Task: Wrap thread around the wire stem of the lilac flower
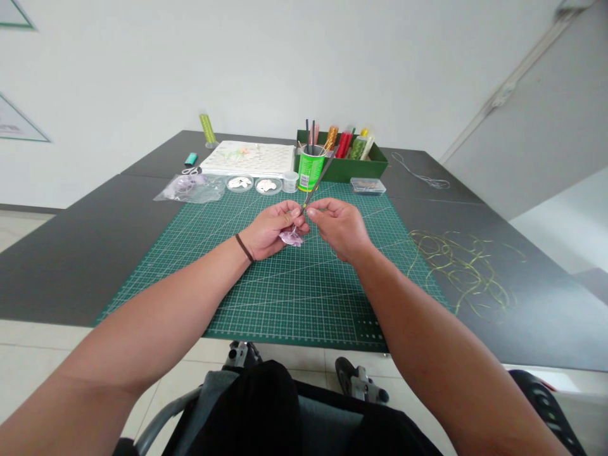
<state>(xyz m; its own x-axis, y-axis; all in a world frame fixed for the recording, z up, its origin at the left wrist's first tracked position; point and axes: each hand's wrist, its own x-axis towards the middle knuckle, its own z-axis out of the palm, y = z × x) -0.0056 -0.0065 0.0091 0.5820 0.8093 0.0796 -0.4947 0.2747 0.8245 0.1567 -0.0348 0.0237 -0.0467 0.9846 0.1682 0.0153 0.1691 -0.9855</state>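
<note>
Slim dark stem (318, 180) with pale-purple petals (291, 238) held at 12 o'clock over green gridded cutting mat (285, 297).
Stem gripped by left hand (270, 229); thin yellow-green band (304, 206) apparently pinched by right hand (341, 227). Band could be loosened if finger pressure is eased. Counted: one stem, two clear round dishes (230, 183) at 11, one yellow-green cord tangle (463, 266) at 3.

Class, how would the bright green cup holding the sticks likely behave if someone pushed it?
The green cup may tip if pushed near its rim, since dark sticks stand well above it. Toppled, it would probably roll, its wall being rounded. Pushed straight back, it would likely meet the green box behind it.
</note>
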